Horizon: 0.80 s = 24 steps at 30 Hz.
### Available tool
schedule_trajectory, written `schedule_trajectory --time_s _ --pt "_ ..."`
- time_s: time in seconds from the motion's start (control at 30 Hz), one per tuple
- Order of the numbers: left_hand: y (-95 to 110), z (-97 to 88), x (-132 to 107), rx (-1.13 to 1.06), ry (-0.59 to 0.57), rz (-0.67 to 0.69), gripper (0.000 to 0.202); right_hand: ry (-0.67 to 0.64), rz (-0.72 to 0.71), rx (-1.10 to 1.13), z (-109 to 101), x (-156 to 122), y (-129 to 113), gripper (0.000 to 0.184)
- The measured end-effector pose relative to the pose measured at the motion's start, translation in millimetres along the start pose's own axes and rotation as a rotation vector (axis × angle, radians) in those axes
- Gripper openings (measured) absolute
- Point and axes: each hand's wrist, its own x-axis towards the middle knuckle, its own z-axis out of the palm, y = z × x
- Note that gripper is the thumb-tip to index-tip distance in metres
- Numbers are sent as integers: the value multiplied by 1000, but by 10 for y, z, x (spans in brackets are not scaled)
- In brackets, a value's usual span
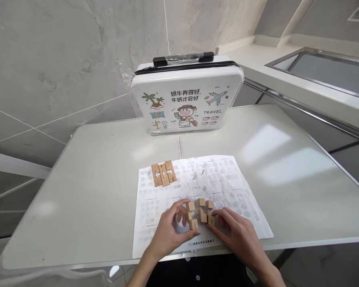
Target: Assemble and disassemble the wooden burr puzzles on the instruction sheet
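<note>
Three notched wooden puzzle pieces stand in a row on a printed sheet near the table's front edge. My left hand (172, 227) has its thumb and fingertips closed on the two ends of the left wooden puzzle piece (192, 216). The middle wooden puzzle piece (202, 211) stands between my hands, touched by neither. With thumb and forefinger, my right hand (237, 231) pinches the near end of the right wooden puzzle piece (210, 213). The printed sheet (218, 179) shows small diagrams and lies under the pieces.
Three flat wooden pieces (164, 174) with cut-out slots and pen marks lie side by side on the sheet's far left corner. A white case (188, 95) with cartoon prints stands at the back of the table (86, 191). A counter with a sink (323, 71) is at right.
</note>
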Motion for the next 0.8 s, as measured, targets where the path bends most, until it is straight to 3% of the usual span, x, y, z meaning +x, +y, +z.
schedule_trajectory --time_s 0.17,0.37,0.53,0.8 --pt "-13 7 -7 -36 -7 -20 79 -2 119 160 -131 -84 -57 22" --pt "-12 7 -6 -38 -27 -24 78 24 127 391 -239 -45 -297 25" --pt "14 -8 -14 -5 -37 -9 77 -115 88 557 -177 62 -448 30" --pt "11 -41 -44 0 -66 -51 78 -187 162 541 -62 132 -419 27"
